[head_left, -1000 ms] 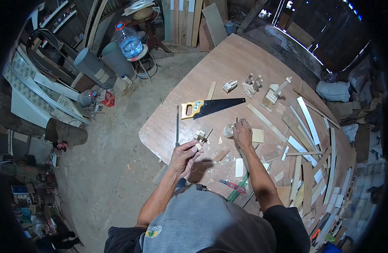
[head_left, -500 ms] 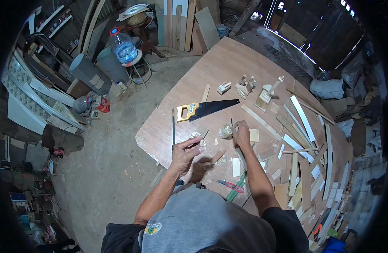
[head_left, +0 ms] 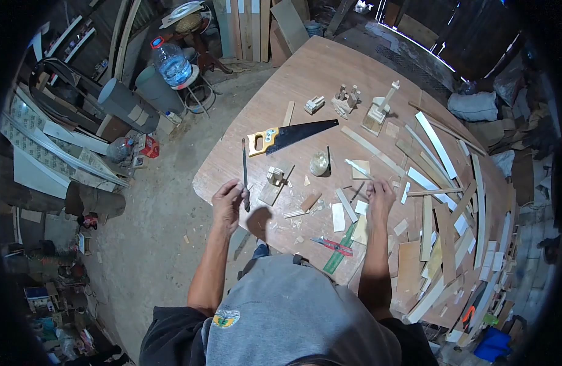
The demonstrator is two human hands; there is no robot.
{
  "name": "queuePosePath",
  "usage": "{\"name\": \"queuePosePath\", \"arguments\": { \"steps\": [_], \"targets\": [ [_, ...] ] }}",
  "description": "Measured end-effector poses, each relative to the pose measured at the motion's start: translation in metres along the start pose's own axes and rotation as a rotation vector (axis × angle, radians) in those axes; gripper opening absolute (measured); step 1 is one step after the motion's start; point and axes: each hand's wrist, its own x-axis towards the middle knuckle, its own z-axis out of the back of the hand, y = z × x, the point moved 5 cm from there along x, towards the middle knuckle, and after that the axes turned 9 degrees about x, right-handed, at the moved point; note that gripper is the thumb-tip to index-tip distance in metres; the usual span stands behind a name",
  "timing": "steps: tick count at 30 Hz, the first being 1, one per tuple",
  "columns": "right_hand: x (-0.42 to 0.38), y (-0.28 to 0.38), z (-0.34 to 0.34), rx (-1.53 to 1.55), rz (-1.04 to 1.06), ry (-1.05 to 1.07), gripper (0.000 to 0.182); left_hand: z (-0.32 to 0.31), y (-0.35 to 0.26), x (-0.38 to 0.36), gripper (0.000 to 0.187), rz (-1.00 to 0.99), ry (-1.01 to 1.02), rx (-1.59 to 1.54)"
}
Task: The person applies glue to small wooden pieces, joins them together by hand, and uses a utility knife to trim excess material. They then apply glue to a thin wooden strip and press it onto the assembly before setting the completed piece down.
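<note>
My left hand (head_left: 227, 201) is at the table's left front edge, its fingers slightly apart beside the handle of a long dark file-like tool (head_left: 245, 168). My right hand (head_left: 380, 198) has its fingers closed round the near end of a thin pale strip (head_left: 358, 169), above the wood scraps. Between the hands, a small wooden assembly (head_left: 275, 177) stands on a flat wooden piece (head_left: 270, 193), with a thin dark stick beside it. A glass jar (head_left: 319, 163) with pale contents stands further back, a dark stick upright next to it.
A handsaw (head_left: 293, 136) lies behind the jar, with small wooden models (head_left: 346, 99) beyond. Red pliers-like tool (head_left: 336, 246) and green ruler (head_left: 339, 256) lie near my body. Long wooden strips (head_left: 436, 143) cover the right side. A water bottle (head_left: 172, 64) stands on a stool at back left.
My left hand has moved left, away from the small assembly to the dark tool. My right hand has left the jar and moved right and nearer me. The view has shifted slightly.
</note>
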Motion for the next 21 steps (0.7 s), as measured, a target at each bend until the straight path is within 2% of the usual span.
{"name": "queuePosePath", "arguments": {
  "steps": [4, 7, 9, 11, 15, 21],
  "targets": [
    [-0.039, -0.017, 0.061, 0.223, -0.112, 0.061, 0.010, 0.015, 0.023, -0.024, 0.025, -0.033, -0.040, 0.054],
    [-0.079, -0.017, 0.086, 0.263, -0.231, 0.062, 0.011, -0.003, 0.050, -0.060, 0.025, 0.040, -0.035, -0.046],
    [-0.097, -0.022, 0.103, 0.293, -0.326, 0.064, 0.011, -0.024, 0.070, -0.082, 0.033, 0.126, 0.032, -0.134],
    [-0.112, -0.017, 0.107, 0.297, -0.335, 0.099, 0.013, -0.039, 0.087, -0.095, 0.036, 0.096, 0.153, -0.100],
    [-0.126, -0.014, 0.112, 0.323, -0.378, 0.150, 0.012, -0.064, 0.106, -0.102, 0.041, 0.081, 0.183, -0.046],
    [-0.129, -0.003, 0.118, 0.272, -0.374, 0.211, 0.013, -0.069, 0.133, -0.082, 0.051, -0.004, 0.103, 0.076]
  ]
}}
